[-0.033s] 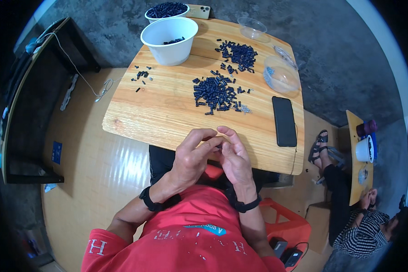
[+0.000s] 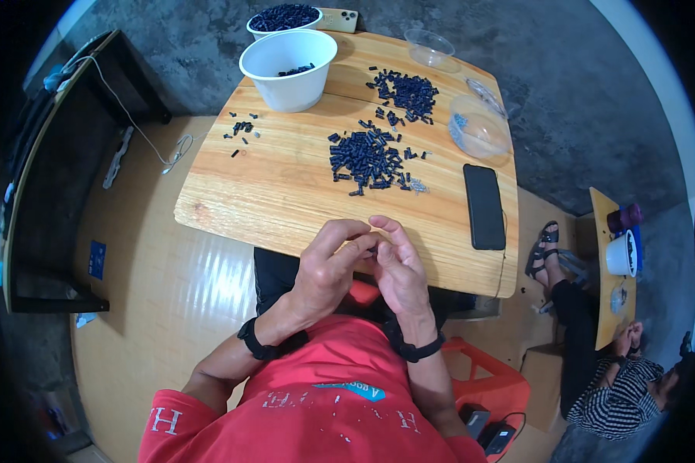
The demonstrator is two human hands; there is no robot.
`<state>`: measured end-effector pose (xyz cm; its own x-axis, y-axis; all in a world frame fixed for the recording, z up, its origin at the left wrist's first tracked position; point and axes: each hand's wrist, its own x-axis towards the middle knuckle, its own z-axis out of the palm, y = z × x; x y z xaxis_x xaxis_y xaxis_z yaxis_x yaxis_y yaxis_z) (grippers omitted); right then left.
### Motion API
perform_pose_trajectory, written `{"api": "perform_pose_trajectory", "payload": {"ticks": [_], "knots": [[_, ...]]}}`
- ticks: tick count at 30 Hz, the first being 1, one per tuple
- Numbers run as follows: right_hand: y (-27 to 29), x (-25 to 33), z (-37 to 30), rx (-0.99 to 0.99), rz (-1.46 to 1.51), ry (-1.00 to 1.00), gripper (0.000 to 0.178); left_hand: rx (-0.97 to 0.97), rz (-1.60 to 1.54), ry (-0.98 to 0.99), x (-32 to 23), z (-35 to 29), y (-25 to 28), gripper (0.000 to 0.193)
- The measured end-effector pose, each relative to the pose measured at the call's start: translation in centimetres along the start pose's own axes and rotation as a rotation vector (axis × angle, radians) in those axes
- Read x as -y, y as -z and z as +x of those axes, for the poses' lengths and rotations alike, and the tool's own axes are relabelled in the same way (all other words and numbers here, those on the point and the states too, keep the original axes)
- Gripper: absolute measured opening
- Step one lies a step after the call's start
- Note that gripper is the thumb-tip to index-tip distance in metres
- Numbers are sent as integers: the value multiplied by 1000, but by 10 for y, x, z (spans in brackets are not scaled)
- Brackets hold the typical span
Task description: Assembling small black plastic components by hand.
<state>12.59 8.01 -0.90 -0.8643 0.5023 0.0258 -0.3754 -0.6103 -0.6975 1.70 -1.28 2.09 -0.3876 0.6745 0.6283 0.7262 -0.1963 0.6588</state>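
Observation:
At the near edge of the table, my left hand (image 2: 330,266) and my right hand (image 2: 401,274) meet, fingertips pressed together. Pinched between them is a small dark piece (image 2: 374,249), mostly covered by the fingers, so its exact shape cannot be made out. Just beyond my hands lies a heap of short dark-blue tubular pieces (image 2: 367,158). Several tiny clear bits (image 2: 418,185) rest at that heap's right edge. A second heap of similar dark pieces (image 2: 409,96) lies farther back, and a small scatter of them (image 2: 243,126) is at the left.
A white tub (image 2: 289,89) with some dark pieces inside stands at the back left, before a fuller bowl (image 2: 284,21). Clear plastic containers (image 2: 483,139) and a black phone (image 2: 484,208) line the right side. Another person (image 2: 614,393) sits at a side table on the right.

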Motion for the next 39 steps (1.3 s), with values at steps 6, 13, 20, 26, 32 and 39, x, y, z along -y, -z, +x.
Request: {"api": "perform_pose_trajectory", "payload": {"ticks": [6, 13, 20, 26, 32, 39], "knots": [[-13, -12, -7, -98, 124, 19, 32, -38, 107, -201, 3, -2, -4, 23], [-20, -14, -15, -128, 246, 9, 22, -62, 50, -214, 3, -10, -6, 26], [-13, 32, -47, -413, -241, 271, 33, 43, -175, 144, 0, 10, 13, 28], [69, 82, -123, -1100, -684, 927, 30, 28, 120, 221, 69, 43, 32, 20], [150, 68, -147, -1360, -166, 817, 35, 139, 272, 87, 91, 58, 9, 16], [211, 41, -145, -1262, -212, 627, 40, 178, 408, 74, 94, 59, -3, 16]]}}
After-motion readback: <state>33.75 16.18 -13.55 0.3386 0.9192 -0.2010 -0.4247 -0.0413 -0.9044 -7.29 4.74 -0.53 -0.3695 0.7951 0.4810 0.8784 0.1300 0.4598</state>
